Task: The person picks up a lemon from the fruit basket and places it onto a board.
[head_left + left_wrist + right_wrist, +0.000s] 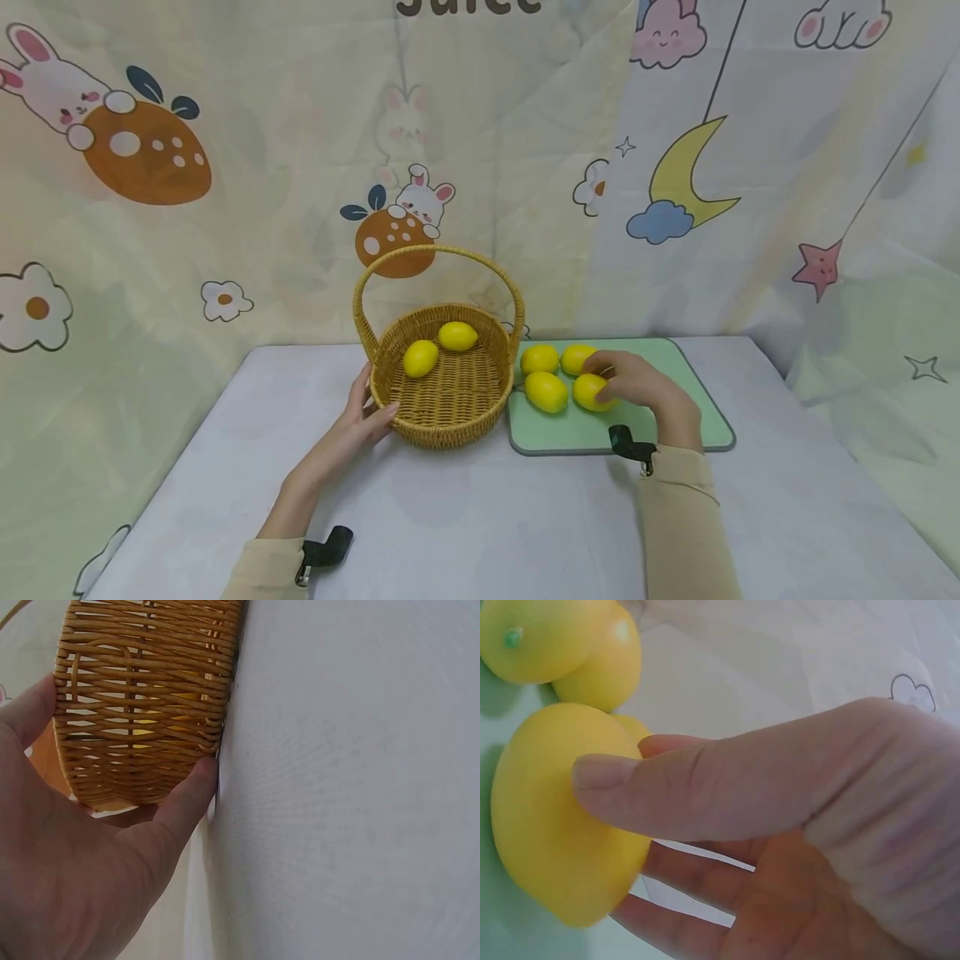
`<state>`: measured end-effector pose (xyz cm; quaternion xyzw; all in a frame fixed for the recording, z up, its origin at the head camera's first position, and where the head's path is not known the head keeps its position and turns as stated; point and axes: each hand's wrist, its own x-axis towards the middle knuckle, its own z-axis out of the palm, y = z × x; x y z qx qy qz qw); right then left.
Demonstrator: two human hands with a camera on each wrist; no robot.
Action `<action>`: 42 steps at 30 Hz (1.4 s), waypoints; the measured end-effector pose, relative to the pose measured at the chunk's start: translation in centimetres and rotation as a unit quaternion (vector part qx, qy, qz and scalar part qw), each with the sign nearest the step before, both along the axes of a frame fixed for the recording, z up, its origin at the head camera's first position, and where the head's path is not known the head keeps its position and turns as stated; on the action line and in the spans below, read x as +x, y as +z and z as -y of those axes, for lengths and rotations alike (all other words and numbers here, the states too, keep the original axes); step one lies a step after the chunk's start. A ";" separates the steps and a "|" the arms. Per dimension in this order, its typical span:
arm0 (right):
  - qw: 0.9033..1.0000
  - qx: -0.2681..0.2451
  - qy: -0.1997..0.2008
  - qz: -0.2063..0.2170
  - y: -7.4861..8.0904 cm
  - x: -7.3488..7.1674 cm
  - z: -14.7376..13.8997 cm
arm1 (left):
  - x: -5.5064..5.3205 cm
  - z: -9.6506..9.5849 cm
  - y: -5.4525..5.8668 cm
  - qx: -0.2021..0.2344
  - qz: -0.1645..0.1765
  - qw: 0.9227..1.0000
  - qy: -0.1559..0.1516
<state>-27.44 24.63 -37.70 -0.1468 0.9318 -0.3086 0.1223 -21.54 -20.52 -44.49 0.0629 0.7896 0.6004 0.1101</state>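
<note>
A round wicker basket with a tall arched handle stands on the table, with two yellow lemons inside. My left hand holds the basket's left side, thumb and fingers spread against the weave; the left wrist view shows the hand at the basket wall. Over the green board, my right hand grips the near right lemon. Its thumb lies across that lemon in the right wrist view, and the other fingers go behind. Other lemons sit close by on the board.
The white-covered table extends in front of the basket and board. Behind it hangs a cartoon-printed cloth. The basket's arched handle rises in front of that cloth, and the board's left edge lies beside the basket.
</note>
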 end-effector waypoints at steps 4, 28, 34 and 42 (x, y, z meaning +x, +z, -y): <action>1.000 -0.008 0.002 0.000 0.3 0.1 -0.3 | 0.0 0.0 0.0 0.006 0.001 1.000 -0.001; 0.997 -0.047 0.055 -0.023 3.7 1.6 3.9 | -0.1 -0.1 0.0 0.003 0.009 1.000 0.007; 0.991 -0.071 0.107 -0.036 4.2 1.8 6.6 | -0.1 0.0 0.1 0.009 0.008 1.000 0.003; 0.984 -0.089 0.151 -0.037 2.8 1.4 11.2 | -0.1 0.0 0.0 0.014 0.010 1.000 0.003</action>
